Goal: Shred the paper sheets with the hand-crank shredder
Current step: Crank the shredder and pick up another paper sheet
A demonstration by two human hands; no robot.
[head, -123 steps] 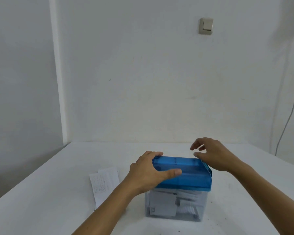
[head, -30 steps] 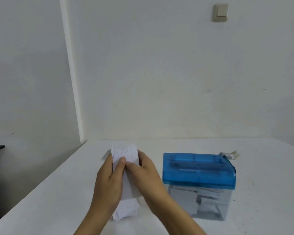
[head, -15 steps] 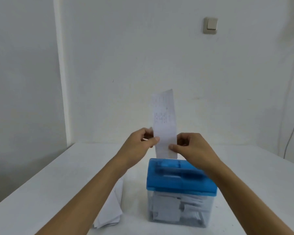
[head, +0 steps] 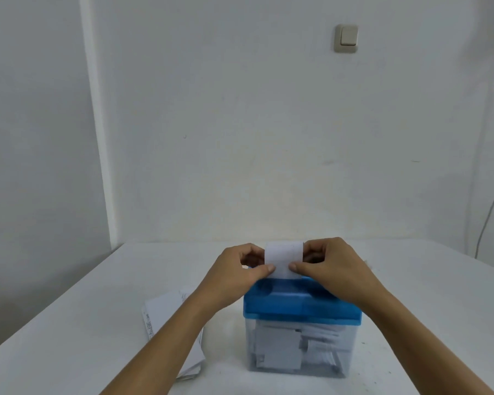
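The hand-crank shredder (head: 301, 307) has a blue top on a clear bin that holds cut paper pieces. It stands on the white table, right in front of me. A narrow white paper sheet (head: 284, 259) stands upright over the blue top, with only a short part showing above it. My left hand (head: 240, 276) pinches the sheet's left edge and my right hand (head: 330, 267) pinches its right edge. The crank is hidden behind my right hand.
A stack of white paper sheets (head: 166, 317) lies on the table (head: 69, 323) left of the shredder, partly under my left forearm. A wall stands close behind the table, with a light switch (head: 346, 38) high up and a cable (head: 493, 201) at the right.
Both hands have dropped with the sheet, from well above the blue top to right on it. Much less of the sheet shows above my fingers than half a second ago.
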